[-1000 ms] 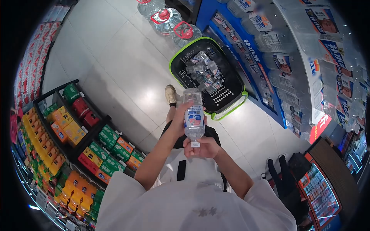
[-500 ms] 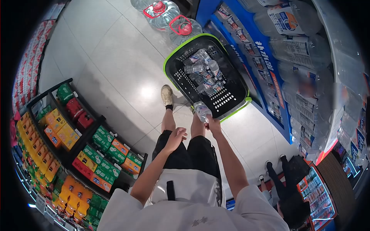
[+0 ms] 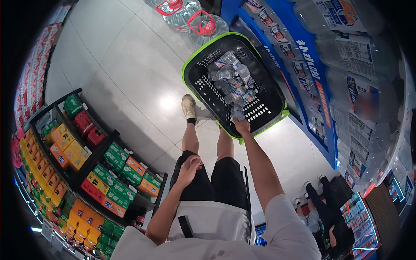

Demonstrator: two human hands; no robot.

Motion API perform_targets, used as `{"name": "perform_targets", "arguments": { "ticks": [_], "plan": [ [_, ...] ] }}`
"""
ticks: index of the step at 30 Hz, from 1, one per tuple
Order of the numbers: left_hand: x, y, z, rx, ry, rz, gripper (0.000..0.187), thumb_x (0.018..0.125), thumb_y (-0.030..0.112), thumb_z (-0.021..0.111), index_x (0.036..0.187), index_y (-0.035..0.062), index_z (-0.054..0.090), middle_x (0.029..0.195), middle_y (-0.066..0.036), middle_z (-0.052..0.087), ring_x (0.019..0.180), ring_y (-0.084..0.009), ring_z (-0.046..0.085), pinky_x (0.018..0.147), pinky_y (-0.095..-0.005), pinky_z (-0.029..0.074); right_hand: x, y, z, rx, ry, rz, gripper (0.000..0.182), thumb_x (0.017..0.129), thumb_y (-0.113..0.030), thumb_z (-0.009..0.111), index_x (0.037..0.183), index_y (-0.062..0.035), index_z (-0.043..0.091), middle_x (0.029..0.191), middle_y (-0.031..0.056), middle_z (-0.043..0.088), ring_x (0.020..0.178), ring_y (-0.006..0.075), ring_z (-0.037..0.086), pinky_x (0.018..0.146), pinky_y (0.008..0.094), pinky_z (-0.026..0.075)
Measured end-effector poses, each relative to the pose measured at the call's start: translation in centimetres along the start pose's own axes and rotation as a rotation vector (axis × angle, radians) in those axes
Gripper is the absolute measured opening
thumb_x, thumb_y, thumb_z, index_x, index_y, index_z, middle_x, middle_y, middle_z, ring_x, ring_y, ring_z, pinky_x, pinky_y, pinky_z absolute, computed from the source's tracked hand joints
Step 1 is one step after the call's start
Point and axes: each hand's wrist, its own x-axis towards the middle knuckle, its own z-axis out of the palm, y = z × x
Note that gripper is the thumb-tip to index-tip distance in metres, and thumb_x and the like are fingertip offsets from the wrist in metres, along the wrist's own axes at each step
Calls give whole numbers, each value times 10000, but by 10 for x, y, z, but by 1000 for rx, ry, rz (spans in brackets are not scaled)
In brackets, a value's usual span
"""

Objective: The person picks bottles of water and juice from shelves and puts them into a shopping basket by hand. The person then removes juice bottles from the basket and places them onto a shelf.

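A black basket with a green rim (image 3: pixel 190 60) stands on the floor in front of me. Several clear bottles with blue-and-white labels (image 3: pixel 245 74) lie inside it. At the basket's near end my right hand (image 3: pixel 242 125) is closed around a clear bottle (image 3: pixel 238 112), which is inside the rim by the other bottles. My left hand (image 3: pixel 190 168) hangs over my left thigh, its fingers curled, and what they hold, if anything, is too small to make out.
Large water jugs with red handles (image 3: pixel 205 27) stand beyond the basket. A blue rack of bottles (image 3: pixel 320 104) lines the right. Shelves of boxed drinks (image 3: pixel 117 156) stand at left. Other people (image 3: pixel 323 208) are at the lower right.
My right hand has moved forward with the bottle, from the basket's near edge to inside it. My left hand has moved back and left.
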Motion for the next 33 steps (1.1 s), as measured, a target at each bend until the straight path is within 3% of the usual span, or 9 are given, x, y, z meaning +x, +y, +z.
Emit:
{"name": "perform_targets", "arguments": {
  "ticks": [2, 6, 15, 21, 24, 25, 27, 28, 33],
  "plan": [
    [-3, 0, 1, -8, 2, 7, 267, 972, 196, 527, 1125, -19, 565, 930, -92, 647, 838, -146, 630, 782, -277, 517, 8, 12, 5, -77, -107, 5, 726, 823, -596, 555, 1205, 20, 596, 1254, 257, 573, 1156, 388, 572, 973, 439, 467],
    [-5, -4, 2, 10, 21, -10, 276, 973, 186, 525, 1139, -32, 555, 955, -105, 642, 861, -149, 628, 788, -281, 522, -2, 19, 8, -226, -79, 15, 520, 857, -489, 567, 1121, -51, 663, 1204, 206, 624, 1117, 341, 613, 915, 439, 510],
    [-3, -16, 17, 4, -13, -4, 282, 949, 165, 535, 1140, -42, 551, 917, -105, 653, 823, -150, 631, 775, -276, 515, 11, 30, 14, -366, -27, -97, 357, 882, -349, 551, 1040, -55, 677, 1131, 182, 655, 1066, 336, 637, 896, 440, 519],
    [-13, -6, 21, 59, -5, 72, 284, 942, 176, 535, 1130, -36, 566, 917, -110, 657, 817, -154, 641, 773, -284, 526, -45, 49, 11, -147, 35, -228, 277, 833, -276, 548, 921, -65, 705, 935, 225, 678, 944, 389, 654, 833, 467, 524],
    [-17, 10, 13, 120, 3, 126, 281, 938, 178, 539, 1114, -38, 572, 921, -112, 658, 819, -164, 646, 770, -288, 533, -71, 116, 32, 27, 53, -304, 272, 801, -284, 580, 863, -56, 714, 838, 213, 683, 812, 367, 676, 768, 452, 535],
    [-21, 19, 8, 151, 8, 143, 280, 937, 179, 540, 1108, -39, 573, 923, -112, 659, 820, -168, 648, 769, -289, 536, -94, 127, 21, 168, -98, -170, 289, 801, -253, 536, 889, -32, 701, 916, 243, 671, 918, 411, 649, 830, 478, 513],
    [-24, 30, -6, 163, 22, 172, 354, 928, 238, 561, 1139, -46, 568, 953, -137, 666, 827, -162, 648, 745, -281, 522, -148, 144, -12, 211, -187, -70, 277, 799, -246, 551, 804, -15, 704, 740, 160, 693, 716, 289, 691, 725, 409, 541],
    [-20, 33, -14, 227, 65, 171, 388, 922, 269, 574, 1159, -39, 567, 954, -137, 668, 841, -176, 647, 759, -287, 516, -158, 166, -15, 274, -235, -26, 193, 833, -194, 588, 795, -34, 689, 629, 59, 643, 543, 134, 608, 482, 282, 489],
    [-28, 29, -25, 621, 16, 138, 542, 884, 453, 582, 1178, -1, 614, 1016, -176, 677, 976, -277, 639, 881, -345, 485, -221, 211, -91, 521, -217, 93, 206, 849, -177, 573, 887, -1, 674, 716, 89, 663, 552, 145, 606, 493, 273, 496]
  ]
}}
